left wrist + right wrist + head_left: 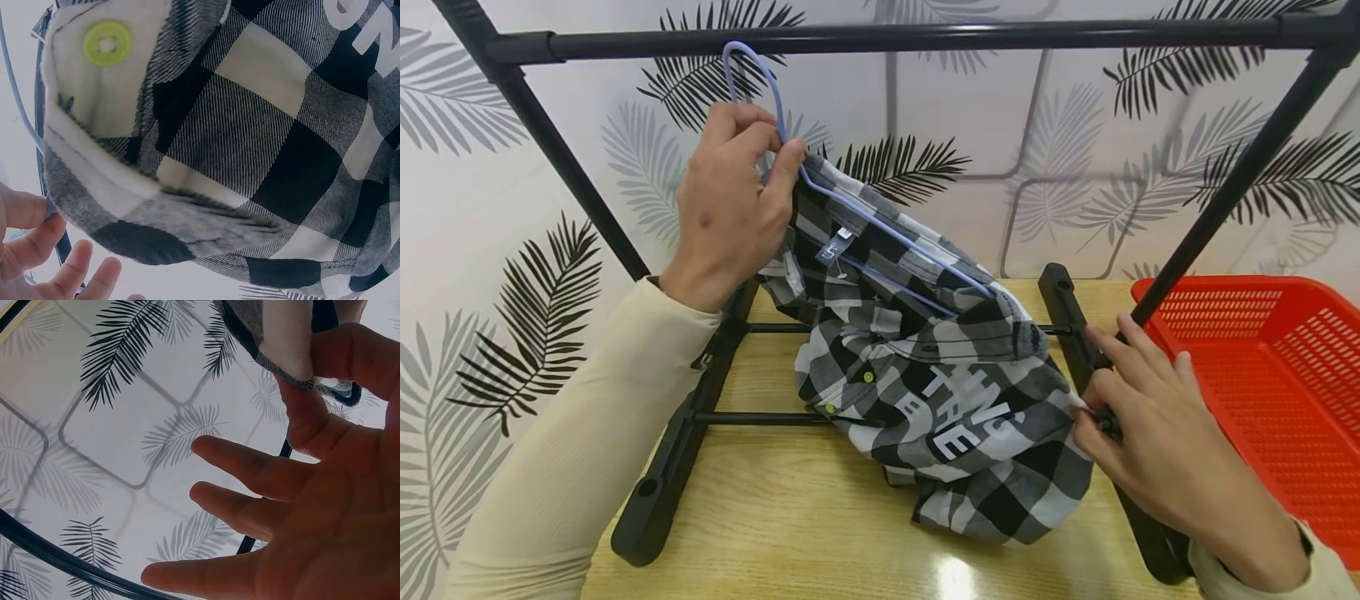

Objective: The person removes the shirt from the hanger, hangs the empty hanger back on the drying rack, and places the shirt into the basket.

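Observation:
A black, grey and white checked shirt (887, 425) with white lettering hangs bunched below a thin lilac hanger (770, 79), whose bar lies inside the collar area. My left hand (730, 204) pinches the hanger just under its hook, close to the rack's top bar. At the lower right, my right hand (1165, 450) pinches an edge of the shirt between thumb and index finger. In the right wrist view that cloth edge (287, 344) sits in the pinch, the other fingers spread. A yellow-green button (107, 44) shows near the left hand in the left wrist view.
A black rack has a horizontal top bar (925, 38), slanted side posts and two low crossbars. Its feet (647, 508) stand on a wooden table (790, 508). At the right is a red plastic basket (1247, 333). Leaf-patterned covering (955, 108) forms the background.

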A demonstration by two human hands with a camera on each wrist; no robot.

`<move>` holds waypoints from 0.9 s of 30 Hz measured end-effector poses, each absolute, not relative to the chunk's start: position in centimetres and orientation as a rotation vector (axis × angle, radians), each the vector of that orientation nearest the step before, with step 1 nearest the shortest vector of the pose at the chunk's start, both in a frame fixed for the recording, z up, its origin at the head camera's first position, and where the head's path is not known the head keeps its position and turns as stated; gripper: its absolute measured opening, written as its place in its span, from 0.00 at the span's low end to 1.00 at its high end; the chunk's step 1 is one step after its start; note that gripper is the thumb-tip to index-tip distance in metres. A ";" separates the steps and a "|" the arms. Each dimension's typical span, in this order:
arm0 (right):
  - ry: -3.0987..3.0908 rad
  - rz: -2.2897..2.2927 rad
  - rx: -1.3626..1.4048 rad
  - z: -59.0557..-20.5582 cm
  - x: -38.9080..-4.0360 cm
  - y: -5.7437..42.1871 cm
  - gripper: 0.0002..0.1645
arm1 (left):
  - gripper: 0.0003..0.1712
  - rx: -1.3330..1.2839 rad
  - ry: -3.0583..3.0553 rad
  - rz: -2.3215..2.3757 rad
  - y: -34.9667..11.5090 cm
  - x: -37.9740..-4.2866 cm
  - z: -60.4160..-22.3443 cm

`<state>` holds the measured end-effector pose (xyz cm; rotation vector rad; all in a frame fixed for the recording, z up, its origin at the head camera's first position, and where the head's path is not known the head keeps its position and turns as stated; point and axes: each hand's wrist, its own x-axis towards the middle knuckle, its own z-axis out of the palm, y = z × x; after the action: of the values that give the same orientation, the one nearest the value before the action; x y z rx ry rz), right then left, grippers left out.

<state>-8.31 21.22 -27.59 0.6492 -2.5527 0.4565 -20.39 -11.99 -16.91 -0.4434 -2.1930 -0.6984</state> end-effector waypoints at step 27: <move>-2.750 0.424 0.541 -28.5 -9.3 22.4 0.10 | 0.19 -0.462 -2.214 -0.726 -12.1 -20.5 -16.7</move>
<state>-9.31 22.44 -28.49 0.5406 -2.7500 0.4237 -20.46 -12.12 -16.67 -0.4618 -2.2144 -0.7261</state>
